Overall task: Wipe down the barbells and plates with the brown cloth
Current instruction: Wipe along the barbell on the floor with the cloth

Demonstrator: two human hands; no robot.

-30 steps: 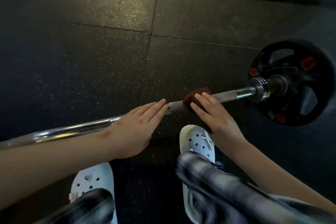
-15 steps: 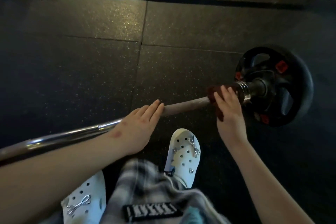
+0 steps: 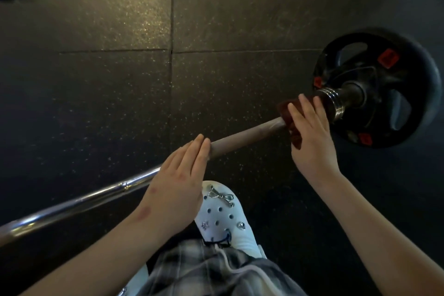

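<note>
Right grip [image 3: 310, 132] curls over the brown cloth [image 3: 284, 109], holding it wrapped round the barbell [image 3: 242, 136] up against the steel collar [image 3: 332, 103], beside the black plate [image 3: 408, 74]. Left grip [image 3: 177, 185] lies flat, fingers straight, on the bar farther left. The plate stands on the rubber floor [image 3: 96, 91].

Dark rubber floor tiles [image 3: 115, 84] carry the barbell plate [image 3: 394, 127], 1 white clog [image 3: 224, 217].
</note>
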